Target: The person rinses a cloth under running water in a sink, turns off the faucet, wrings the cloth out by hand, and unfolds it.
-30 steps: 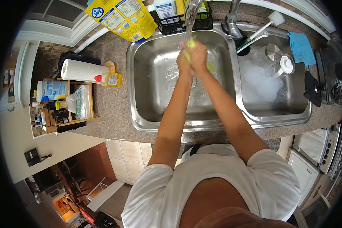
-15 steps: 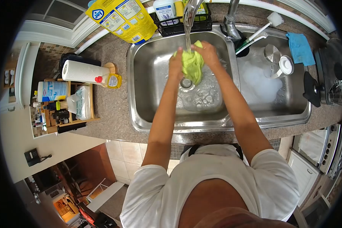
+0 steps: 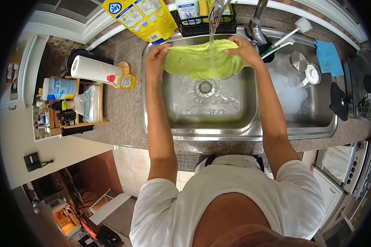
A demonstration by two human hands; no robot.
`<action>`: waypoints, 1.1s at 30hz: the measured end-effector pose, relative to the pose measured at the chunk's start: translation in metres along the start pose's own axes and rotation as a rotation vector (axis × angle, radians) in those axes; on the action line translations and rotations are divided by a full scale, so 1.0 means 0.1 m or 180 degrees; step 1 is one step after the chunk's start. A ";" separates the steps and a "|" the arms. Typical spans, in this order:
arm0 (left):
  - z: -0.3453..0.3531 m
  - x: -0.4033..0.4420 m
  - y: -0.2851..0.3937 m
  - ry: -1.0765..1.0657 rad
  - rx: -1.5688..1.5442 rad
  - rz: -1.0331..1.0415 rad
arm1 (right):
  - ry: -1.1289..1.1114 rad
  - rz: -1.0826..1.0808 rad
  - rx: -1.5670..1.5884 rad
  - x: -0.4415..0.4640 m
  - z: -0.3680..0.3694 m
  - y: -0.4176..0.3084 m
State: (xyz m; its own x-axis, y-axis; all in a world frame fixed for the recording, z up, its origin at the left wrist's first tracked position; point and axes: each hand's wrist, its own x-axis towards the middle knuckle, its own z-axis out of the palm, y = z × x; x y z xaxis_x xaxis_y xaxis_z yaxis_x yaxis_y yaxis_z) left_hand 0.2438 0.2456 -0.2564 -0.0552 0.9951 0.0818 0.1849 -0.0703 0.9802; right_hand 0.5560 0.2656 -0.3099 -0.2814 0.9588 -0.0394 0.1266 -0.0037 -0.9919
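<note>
A wet lime-green cloth (image 3: 193, 61) is stretched out above the left sink basin (image 3: 202, 111). My left hand (image 3: 156, 61) pinches its left corner near the basin's left rim. At the upper right, my right hand (image 3: 244, 51) grips the other end, thumb on the front. Water from the faucet (image 3: 256, 29) streams down onto the middle of the cloth. Below it, the drain (image 3: 205, 86) shows, with shallow water moving around it.
In the right basin are suds (image 3: 290, 90), a clear container with a white lid (image 3: 312, 74) and a dish brush (image 3: 303, 25). A black caddy (image 3: 206, 25) and a yellow Joy pouch (image 3: 144, 18) stand behind. Paper towels (image 3: 92, 68) and a yellow soap bottle (image 3: 127, 81) are left.
The bunched cloth has been spread wide. My left hand has moved left and my right hand slightly right and up, each holding one end.
</note>
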 end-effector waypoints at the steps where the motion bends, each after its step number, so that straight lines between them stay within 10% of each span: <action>1: 0.04 -0.01 0.05 -0.0127 -0.0031 -0.0019 | 0.0011 -0.0012 0.0186 -0.04 0.07 -0.12; 7: 0.77 -0.13 0.46 -0.0915 -0.0289 0.0255 | -0.0387 -0.1026 -0.0103 0.09 0.53 -0.39; 13: 0.65 -0.12 0.62 -0.1128 -0.0066 0.0474 | -0.0007 -0.0398 0.0419 0.10 0.50 -0.34; 19: 0.82 -0.06 -0.68 -0.2052 0.0356 0.0405 | -0.0534 -0.0750 0.1424 -0.04 0.52 -0.63; 22: 1.14 -0.16 -0.88 -0.1708 -0.0797 -0.0936 | -0.0595 -0.0846 0.2069 -0.11 0.50 -0.76; 26: 1.22 -0.06 -0.88 -0.0706 -0.2142 -0.0991 | -0.0020 -0.1131 0.3115 -0.23 0.29 -0.49; 33: 0.97 0.00 -0.15 -0.1138 -0.1653 -0.0182 | -0.0002 0.0794 0.0758 -0.69 -0.10 0.44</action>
State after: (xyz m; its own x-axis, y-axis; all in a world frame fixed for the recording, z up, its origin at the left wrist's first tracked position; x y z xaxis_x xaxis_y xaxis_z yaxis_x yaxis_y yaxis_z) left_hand 0.3358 0.2536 -0.2885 0.2971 0.9536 0.0494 -0.3138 0.0486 0.9483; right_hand 0.5902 0.2025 -0.3493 -0.2703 0.9198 -0.2844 -0.0338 -0.3043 -0.9520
